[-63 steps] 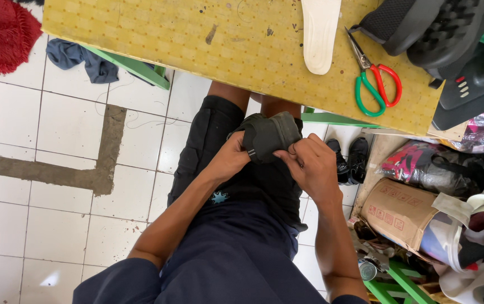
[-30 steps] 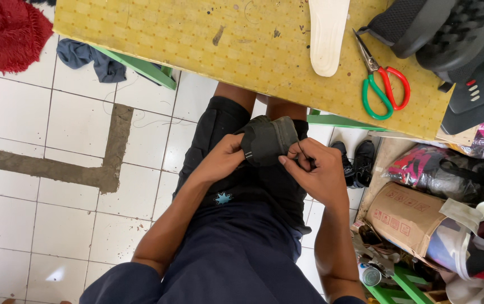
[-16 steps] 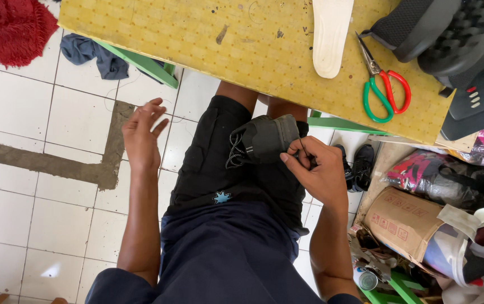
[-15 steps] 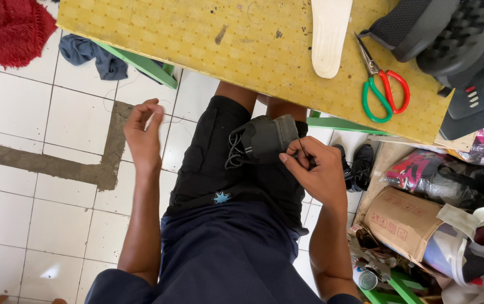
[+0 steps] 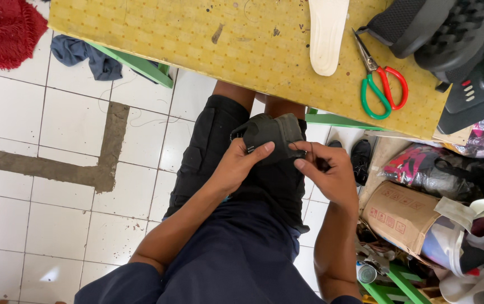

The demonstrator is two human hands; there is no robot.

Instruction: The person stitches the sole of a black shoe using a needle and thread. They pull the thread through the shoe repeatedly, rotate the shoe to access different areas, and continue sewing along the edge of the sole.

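Observation:
A dark grey shoe upper (image 5: 273, 132) rests on my lap, just below the edge of the yellow table (image 5: 197, 39). My left hand (image 5: 239, 166) grips its near side, thumb lying across the fabric. My right hand (image 5: 323, 171) pinches the right edge of the same piece with fingertips closed on it; a thin thread or needle there is too small to make out. Both forearms reach in from the bottom of the view.
On the table lie a white insole (image 5: 327, 34), red-and-green-handled scissors (image 5: 380, 84) and black shoes (image 5: 450, 39) at the right. A cardboard box (image 5: 402, 217) and bags crowd the floor right of me. A red rug (image 5: 2, 31) and blue cloth (image 5: 81, 53) lie on the tiles left.
My left hand, raised out to the left with fingers spread half a second ago, has come back and taken hold of the shoe upper. My right hand has stayed on it.

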